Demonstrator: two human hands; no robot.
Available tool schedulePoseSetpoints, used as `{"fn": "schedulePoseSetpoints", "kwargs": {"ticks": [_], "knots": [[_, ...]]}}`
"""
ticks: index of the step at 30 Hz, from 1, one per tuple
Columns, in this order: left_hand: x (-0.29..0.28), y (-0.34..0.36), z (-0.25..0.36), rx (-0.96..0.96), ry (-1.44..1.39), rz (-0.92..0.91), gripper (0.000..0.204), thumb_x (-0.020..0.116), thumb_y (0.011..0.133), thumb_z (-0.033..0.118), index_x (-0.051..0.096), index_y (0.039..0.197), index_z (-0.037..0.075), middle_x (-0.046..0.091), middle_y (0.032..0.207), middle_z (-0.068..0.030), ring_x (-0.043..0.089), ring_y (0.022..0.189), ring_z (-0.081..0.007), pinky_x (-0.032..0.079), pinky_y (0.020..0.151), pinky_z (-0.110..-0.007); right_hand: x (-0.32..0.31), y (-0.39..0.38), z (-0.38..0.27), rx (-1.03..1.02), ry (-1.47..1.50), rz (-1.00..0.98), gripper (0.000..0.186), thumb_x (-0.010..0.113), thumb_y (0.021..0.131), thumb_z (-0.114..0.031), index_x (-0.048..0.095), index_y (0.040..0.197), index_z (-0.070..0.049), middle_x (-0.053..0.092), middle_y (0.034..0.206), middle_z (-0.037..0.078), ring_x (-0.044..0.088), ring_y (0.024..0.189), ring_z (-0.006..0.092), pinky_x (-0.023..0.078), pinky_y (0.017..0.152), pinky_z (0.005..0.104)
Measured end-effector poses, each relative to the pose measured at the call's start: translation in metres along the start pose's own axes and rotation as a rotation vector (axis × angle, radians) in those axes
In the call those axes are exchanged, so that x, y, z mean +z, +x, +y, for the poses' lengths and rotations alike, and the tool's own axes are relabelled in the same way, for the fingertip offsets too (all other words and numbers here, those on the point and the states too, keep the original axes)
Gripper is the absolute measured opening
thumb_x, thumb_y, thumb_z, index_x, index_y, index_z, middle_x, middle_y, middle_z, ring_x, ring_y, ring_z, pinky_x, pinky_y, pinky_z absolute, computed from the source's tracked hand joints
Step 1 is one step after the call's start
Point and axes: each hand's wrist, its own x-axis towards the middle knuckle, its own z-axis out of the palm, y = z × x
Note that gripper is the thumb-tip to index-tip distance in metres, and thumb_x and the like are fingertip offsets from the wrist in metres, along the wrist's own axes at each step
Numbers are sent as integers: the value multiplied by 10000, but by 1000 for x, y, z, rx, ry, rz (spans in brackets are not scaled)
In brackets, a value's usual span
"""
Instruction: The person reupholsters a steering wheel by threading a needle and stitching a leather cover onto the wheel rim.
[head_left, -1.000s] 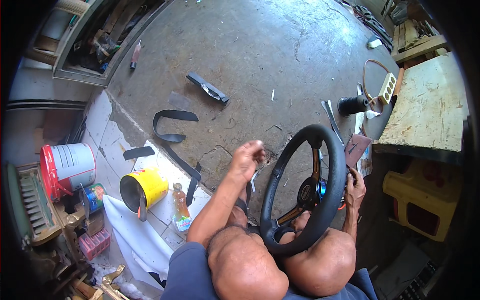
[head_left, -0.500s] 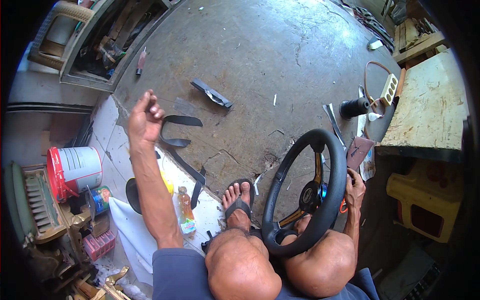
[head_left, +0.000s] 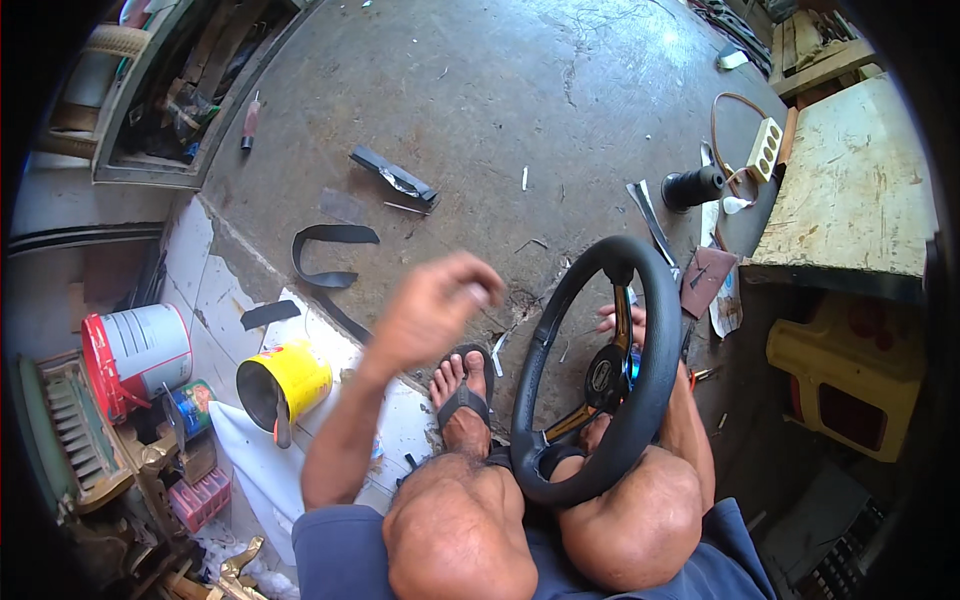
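A black steering wheel (head_left: 658, 350) with gold-coloured spokes stands tilted between my knees, its rim against my right knee. Above my left foot, my left hand (head_left: 435, 305) is in the air to the left of the wheel. Motion blurs it; its fingers are curled together, and anything between them is too small to make out. My right hand (head_left: 625, 322) reaches behind the right side of the rim and shows through the wheel's opening. Its visible fingertips are apart, pointing left; the rim hides the rest. Something shiny blue (head_left: 634, 368) sits behind the wheel near the hub.
Black strips (head_left: 335, 235) and a folded dark piece (head_left: 395, 180) lie on the floor. A yellow can (head_left: 300, 375) and a white-and-red bucket (head_left: 145, 350) stand left. To the right are a black thread spool (head_left: 692, 188), a power strip (head_left: 766, 150) and a wooden cabinet (head_left: 850, 190).
My left hand has swung from the far left down and right toward the wheel. My right hand has gone from outside the rim to behind its opening. The view has shifted slightly.
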Motion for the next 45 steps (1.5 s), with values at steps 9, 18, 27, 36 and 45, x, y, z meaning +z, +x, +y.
{"fn": "schedulePoseSetpoints", "kwargs": {"ticks": [9, 18, 27, 36, 45], "knots": [[126, -38, -74, -160, 13, -565, 164, 587, 945, 75, 698, 1064, 57, 725, 980, -159, 703, 956, -323, 522, 857, -422, 62, 2, 11, 337, 327, -371, 496, 637, 983, -405, 591, 1283, -12, 702, 1149, 134, 682, 855, 171, 555, 773, 281], [137, -33, -80, 52, 135, -602, 235, 568, 956, 116, 638, 1172, 55, 694, 1035, -221, 672, 980, -413, 526, 863, -461, 85, 28, 29, 349, 64, -432, 287, 710, 938, -339, 640, 1026, -75, 705, 928, 63, 643, 671, 133, 494, 600, 258], [83, -1, -123, -266, 427, 213, 167, 600, 961, 208, 635, 1086, 103, 715, 910, -175, 700, 828, -401, 543, 688, -501, 80, 24, -7, 245, -221, -140, 455, 681, 955, -345, 635, 1180, 47, 721, 935, 114, 648, 619, 128, 504, 528, 221], [75, 38, -180, 22, 890, 461, 86, 642, 934, 190, 601, 977, 128, 584, 892, -107, 671, 747, -374, 515, 579, -482, 90, -13, -24, 0, -62, 115, 379, 647, 971, -309, 666, 1213, -17, 715, 1000, 84, 636, 681, 122, 505, 656, 262], [69, 49, -187, 252, 1055, 373, 36, 561, 912, 100, 544, 901, 70, 544, 851, -114, 677, 651, -298, 538, 519, -428, -16, 10, 59, -379, -254, 654, 353, 647, 975, -239, 641, 1240, -7, 678, 1092, 81, 652, 798, 133, 532, 667, 280]]}}
